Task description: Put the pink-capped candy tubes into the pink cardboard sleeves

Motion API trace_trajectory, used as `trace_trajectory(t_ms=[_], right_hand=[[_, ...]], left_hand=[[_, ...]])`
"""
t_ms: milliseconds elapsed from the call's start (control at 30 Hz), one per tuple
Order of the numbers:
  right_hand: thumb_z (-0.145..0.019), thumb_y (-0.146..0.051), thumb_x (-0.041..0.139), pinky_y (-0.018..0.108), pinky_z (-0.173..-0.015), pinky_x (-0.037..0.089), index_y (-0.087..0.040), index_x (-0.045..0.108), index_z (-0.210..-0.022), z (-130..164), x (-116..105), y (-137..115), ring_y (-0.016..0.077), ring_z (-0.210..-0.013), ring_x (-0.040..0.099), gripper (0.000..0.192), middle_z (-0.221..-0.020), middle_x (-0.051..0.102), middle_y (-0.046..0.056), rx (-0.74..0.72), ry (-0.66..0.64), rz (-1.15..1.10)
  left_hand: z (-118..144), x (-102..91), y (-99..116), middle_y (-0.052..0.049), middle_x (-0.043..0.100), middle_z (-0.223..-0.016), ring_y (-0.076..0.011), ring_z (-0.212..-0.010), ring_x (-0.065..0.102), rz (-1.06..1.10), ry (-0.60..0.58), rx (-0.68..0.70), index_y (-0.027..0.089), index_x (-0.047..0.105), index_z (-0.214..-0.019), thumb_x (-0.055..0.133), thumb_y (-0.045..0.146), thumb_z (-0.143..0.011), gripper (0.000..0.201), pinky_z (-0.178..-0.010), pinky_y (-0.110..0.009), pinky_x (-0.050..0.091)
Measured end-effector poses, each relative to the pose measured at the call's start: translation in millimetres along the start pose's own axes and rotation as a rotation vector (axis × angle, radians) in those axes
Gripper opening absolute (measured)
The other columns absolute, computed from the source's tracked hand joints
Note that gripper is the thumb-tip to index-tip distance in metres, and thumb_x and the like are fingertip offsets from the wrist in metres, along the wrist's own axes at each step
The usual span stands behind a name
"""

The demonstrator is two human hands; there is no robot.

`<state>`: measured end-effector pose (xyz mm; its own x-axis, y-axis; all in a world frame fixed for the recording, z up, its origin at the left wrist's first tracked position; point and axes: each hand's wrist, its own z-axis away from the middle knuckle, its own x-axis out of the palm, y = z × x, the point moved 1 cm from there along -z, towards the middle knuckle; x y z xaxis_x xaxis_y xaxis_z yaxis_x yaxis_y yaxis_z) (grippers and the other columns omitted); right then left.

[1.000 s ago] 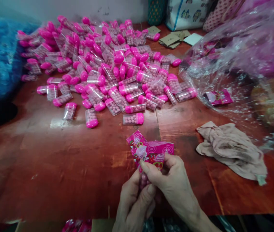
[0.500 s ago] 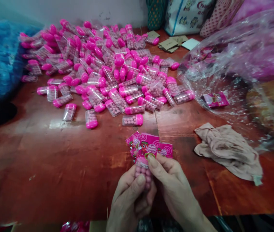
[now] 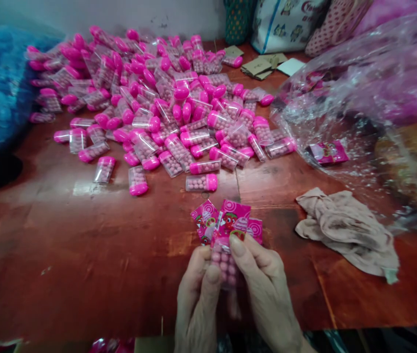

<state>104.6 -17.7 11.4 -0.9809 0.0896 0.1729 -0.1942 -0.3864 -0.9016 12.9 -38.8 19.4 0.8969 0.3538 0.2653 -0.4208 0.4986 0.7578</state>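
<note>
A small clear container filled with pink candy balls (image 3: 225, 267) stands tilted between my two hands, close to the table's near edge. My left hand (image 3: 198, 299) grips it from the left, thumb across its front. At its top end, my right hand (image 3: 269, 284) pinches a pink printed wrapper (image 3: 234, 215) with a strawberry picture under the thumb. The wrapper's lower part covers the container's top end; how far around it reaches I cannot tell. More pink printed wrappers (image 3: 205, 214) lie flat on the table just behind my hands.
Behind lies a wide heap of candy containers with pink caps (image 3: 179, 95). A crumpled beige cloth (image 3: 344, 230) rests at right, before a clear plastic bag (image 3: 370, 98). Blue plastic (image 3: 2, 93) stands at left. Brown cardboard pieces (image 3: 259, 66) lie at the back of the red table (image 3: 83, 255).
Both hands have shifted slightly right with the container. The wrapper's upper part has moved right too, uncovering more of the wrapper lying behind it at left.
</note>
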Motion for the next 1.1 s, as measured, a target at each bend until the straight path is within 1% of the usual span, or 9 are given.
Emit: trace_trajectory(t_ms=[100,233,333,467,633,767,867,1000,1100], right_hand=[[-0.089,-0.038,0.052,0.022,-0.059,0.043,-0.018,0.062,-0.064,-4,-3,-4,0.0122,-0.064,0.048,0.034,-0.068,0.052,0.0,-0.01,0.0,0.016],[-0.09,-0.04,0.05,0.023,-0.061,0.046,-0.018,0.066,-0.07,-3,-4,-4,0.0136,-0.067,0.053,0.033,-0.071,0.056,0.0,-0.033,-0.048,0.097],[-0.085,-0.04,0.057,0.028,-0.078,0.048,-0.021,0.068,-0.095,2,-2,1,0.0202,-0.088,0.059,0.024,-0.093,0.064,0.004,-0.133,-0.128,0.206],[-0.077,-0.037,0.068,0.034,-0.091,0.045,-0.021,0.061,-0.113,8,1,8,0.0254,-0.106,0.056,0.039,-0.115,0.062,0.008,-0.184,-0.103,0.362],[-0.089,-0.035,0.052,0.026,-0.065,0.05,-0.018,0.061,-0.087,8,0,-2,0.0175,-0.071,0.061,0.019,-0.074,0.063,0.003,-0.042,-0.176,0.266],[-0.09,-0.039,0.049,0.021,-0.052,0.048,-0.017,0.059,-0.085,7,0,-10,0.0132,-0.062,0.061,0.025,-0.073,0.063,0.002,0.114,-0.294,0.047],[-0.09,-0.042,0.048,0.019,-0.048,0.046,-0.016,0.059,-0.085,5,0,-10,0.0109,-0.056,0.06,0.029,-0.068,0.062,0.002,0.199,-0.334,-0.028],[-0.088,-0.045,0.05,0.018,-0.044,0.044,-0.015,0.058,-0.084,4,0,-8,0.0102,-0.052,0.058,0.032,-0.064,0.061,0.001,0.196,-0.31,-0.001],[-0.087,-0.048,0.05,0.019,-0.043,0.044,-0.015,0.059,-0.089,3,1,-7,0.0107,-0.05,0.057,0.034,-0.063,0.061,0.0,0.195,-0.317,-0.01]], left_hand=[[-1,-2.3,1,-0.002,0.066,-0.075,-0.0126,-0.064,0.06,-0.06,0.058,0.188,0.018,0.062,-0.093,0.063,0.033,-0.079,0.021,-0.057,-0.02,0.048],[-4,-3.6,6,-0.005,0.07,-0.083,-0.0149,-0.069,0.064,-0.037,0.035,0.148,0.016,0.063,-0.099,0.067,0.026,-0.076,0.025,-0.063,-0.023,0.051],[-7,-3.9,12,-0.003,0.07,-0.076,-0.0138,-0.065,0.064,-0.002,0.122,0.135,0.016,0.066,-0.092,0.067,0.025,-0.076,0.019,-0.065,-0.023,0.051],[-11,-8.8,16,0.001,0.07,-0.069,-0.0113,-0.058,0.063,-0.073,0.173,0.186,0.019,0.07,-0.085,0.068,0.024,-0.074,0.012,-0.058,-0.019,0.05],[-19,-22.1,19,0.003,0.073,-0.077,-0.0143,-0.068,0.066,-0.528,0.196,0.655,0.027,0.075,-0.086,0.07,0.015,-0.072,0.019,-0.065,-0.023,0.052],[-25,-31.6,23,0.001,0.073,-0.085,-0.0142,-0.073,0.067,-0.934,0.195,1.027,0.027,0.069,-0.106,0.064,0.007,-0.077,0.036,-0.07,-0.023,0.053],[-30,-40.6,28,-0.003,0.073,-0.097,-0.0177,-0.084,0.068,-1.143,0.06,1.281,0.024,0.065,-0.113,0.064,0.004,-0.075,0.043,-0.079,-0.026,0.053],[-36,-52.9,32,-0.008,0.072,-0.103,-0.0217,-0.092,0.068,-1.426,-0.156,1.444,0.018,0.056,-0.124,0.063,0.008,-0.076,0.05,-0.086,-0.029,0.051],[-40,-59.7,31,-0.008,0.072,-0.099,-0.0219,-0.091,0.068,-1.516,-0.206,1.489,0.019,0.055,-0.122,0.057,0.015,-0.081,0.041,-0.082,-0.029,0.052]])
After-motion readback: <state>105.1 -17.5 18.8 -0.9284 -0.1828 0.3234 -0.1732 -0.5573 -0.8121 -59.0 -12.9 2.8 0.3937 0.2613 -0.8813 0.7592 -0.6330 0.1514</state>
